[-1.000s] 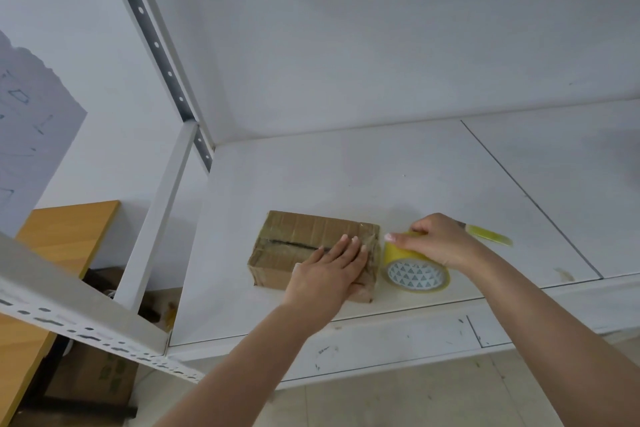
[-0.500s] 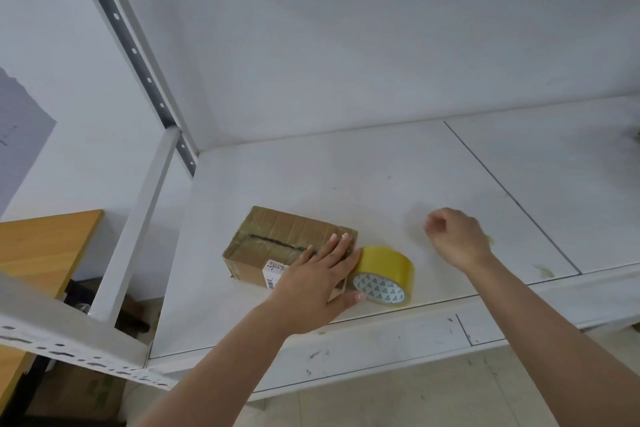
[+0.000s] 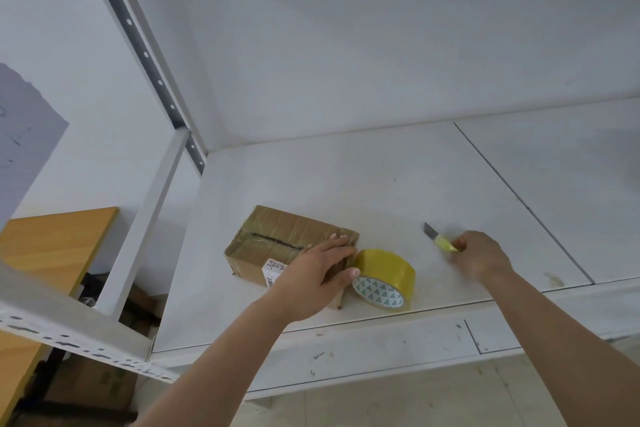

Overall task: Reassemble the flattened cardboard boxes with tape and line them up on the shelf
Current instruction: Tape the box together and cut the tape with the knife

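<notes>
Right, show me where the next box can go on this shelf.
Bare room: the white shelf board behind the brown cardboard box, and the panel right of the seam. Crowded: the front strip, with box, yellow tape roll and the right hand gripping the yellow-handled knife.

My only view comes from the camera on my head, looking forward and slightly down onto a white shelf (image 3: pixel 346 184) from close range. The wide lens bends the post (image 3: pixel 145 55) at upper left and the upper board along the top edge. My left hand (image 3: pixel 311 274) reaches in from the bottom centre, my right hand (image 3: pixel 481 253) from the lower right. The wall fills the upper frame; floor shows at the bottom, a desk (image 3: pixel 55 239) at left.
</notes>
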The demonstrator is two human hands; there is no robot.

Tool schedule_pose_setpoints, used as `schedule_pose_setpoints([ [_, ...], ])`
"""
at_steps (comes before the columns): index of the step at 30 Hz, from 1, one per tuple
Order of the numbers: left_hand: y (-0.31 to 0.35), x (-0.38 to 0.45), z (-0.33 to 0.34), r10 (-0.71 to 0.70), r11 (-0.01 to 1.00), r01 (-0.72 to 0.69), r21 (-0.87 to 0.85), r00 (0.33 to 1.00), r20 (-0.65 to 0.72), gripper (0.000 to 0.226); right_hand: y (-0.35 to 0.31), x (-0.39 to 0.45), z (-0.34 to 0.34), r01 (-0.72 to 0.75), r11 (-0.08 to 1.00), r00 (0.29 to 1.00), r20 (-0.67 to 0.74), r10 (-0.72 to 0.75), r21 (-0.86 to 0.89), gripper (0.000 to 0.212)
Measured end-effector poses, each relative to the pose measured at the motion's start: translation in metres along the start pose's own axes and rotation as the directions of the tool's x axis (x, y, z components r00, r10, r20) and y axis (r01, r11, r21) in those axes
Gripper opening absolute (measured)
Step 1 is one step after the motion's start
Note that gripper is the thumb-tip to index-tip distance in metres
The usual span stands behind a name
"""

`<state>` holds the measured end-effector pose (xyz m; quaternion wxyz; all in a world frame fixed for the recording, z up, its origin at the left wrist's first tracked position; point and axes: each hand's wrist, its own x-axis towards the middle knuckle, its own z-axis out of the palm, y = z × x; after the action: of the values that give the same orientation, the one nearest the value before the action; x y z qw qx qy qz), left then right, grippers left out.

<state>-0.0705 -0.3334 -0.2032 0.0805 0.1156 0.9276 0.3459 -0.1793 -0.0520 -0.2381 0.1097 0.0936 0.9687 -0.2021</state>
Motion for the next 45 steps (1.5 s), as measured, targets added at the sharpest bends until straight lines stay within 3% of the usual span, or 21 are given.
schedule_pose_setpoints([
  [2,0.004,0.002,-0.001,0.004,0.999,-0.007,-0.039,0.996,-0.092,0.044,-0.019,-0.005,-0.014,0.107,0.952,0.994,-0.048,-0.097,0.287,0.012],
  [4,0.013,0.007,-0.004,-0.038,0.990,0.005,-0.138,0.970,-0.238,0.037,-0.047,-0.018,-0.030,0.238,0.774,0.969,-0.095,-0.226,0.586,0.015],
  [6,0.027,0.014,-0.006,-0.138,0.936,0.024,-0.351,0.942,-0.305,0.035,-0.078,-0.041,-0.041,0.298,0.611,0.906,-0.015,-0.424,0.734,0.018],
  [8,0.042,0.020,-0.008,-0.191,0.820,-0.003,-0.572,0.941,-0.279,0.030,-0.101,-0.061,-0.037,0.322,0.569,0.815,0.084,-0.574,0.757,0.020],
  [10,0.051,0.023,-0.010,-0.219,0.735,-0.031,-0.677,0.935,-0.281,0.025,-0.115,-0.074,-0.028,0.335,0.560,0.771,0.121,-0.626,0.757,0.019],
  [13,0.047,0.020,-0.017,-0.296,0.641,-0.050,-0.766,0.904,-0.307,0.029,-0.116,-0.078,-0.021,0.308,0.578,0.786,0.140,-0.602,0.756,0.009],
  [15,0.034,0.017,-0.026,-0.346,0.608,-0.019,-0.793,0.893,-0.286,0.034,-0.105,-0.073,-0.022,0.342,0.729,0.841,0.153,-0.519,0.593,0.013],
  [17,0.023,0.017,-0.030,-0.333,0.641,0.076,-0.764,0.924,-0.187,0.038,-0.094,-0.069,-0.018,0.293,0.858,0.867,0.261,-0.425,0.422,0.027],
  [19,0.016,0.019,-0.025,-0.313,0.670,0.196,-0.716,0.949,-0.034,0.040,-0.090,-0.070,-0.011,0.170,0.891,0.838,0.415,-0.355,0.420,0.031],
  [21,0.013,0.021,-0.015,-0.314,0.726,0.263,-0.636,0.949,0.034,0.042,-0.088,-0.072,-0.005,0.120,0.885,0.817,0.462,-0.346,0.450,0.028],
  [24,0.007,0.025,-0.001,-0.314,0.827,0.261,-0.498,0.949,-0.024,0.043,-0.087,-0.071,-0.004,0.144,0.873,0.825,0.431,-0.366,0.465,0.030],
  [28,0.002,0.032,0.003,-0.332,0.859,0.281,-0.429,0.942,-0.048,0.042,-0.089,-0.067,-0.007,0.219,0.902,0.851,0.380,-0.363,0.371,0.038],
  [32,-0.001,0.030,0.006,-0.326,0.886,0.274,-0.375,0.941,-0.084,0.042,-0.088,-0.068,-0.008,0.294,0.949,0.909,0.342,-0.240,-0.116,0.056],
  [34,-0.002,0.030,0.008,-0.303,0.909,0.251,-0.332,0.946,-0.116,0.043,-0.083,-0.071,-0.007,0.267,0.944,0.919,0.347,-0.189,-0.195,0.058],
  [36,-0.001,0.030,0.009,-0.295,0.916,0.241,-0.321,0.947,-0.130,0.044,-0.078,-0.073,-0.008,0.250,0.961,0.914,0.357,-0.194,-0.120,0.047],
  [40,0.000,0.026,0.004,-0.257,0.914,0.220,-0.342,0.964,-0.066,0.046,-0.067,-0.075,-0.016,0.211,0.950,0.895,0.345,-0.282,0.230,0.011],
  [42,0.003,0.023,-0.002,-0.208,0.930,0.201,-0.308,0.978,0.010,0.047,-0.065,-0.077,-0.015,0.211,0.942,0.912,0.294,-0.285,0.260,0.006],
  [45,0.013,0.024,-0.011,-0.134,0.985,0.146,-0.091,0.983,0.122,0.045,-0.068,-0.080,-0.007,0.209,0.957,0.949,0.193,-0.248,0.201,0.006],
])
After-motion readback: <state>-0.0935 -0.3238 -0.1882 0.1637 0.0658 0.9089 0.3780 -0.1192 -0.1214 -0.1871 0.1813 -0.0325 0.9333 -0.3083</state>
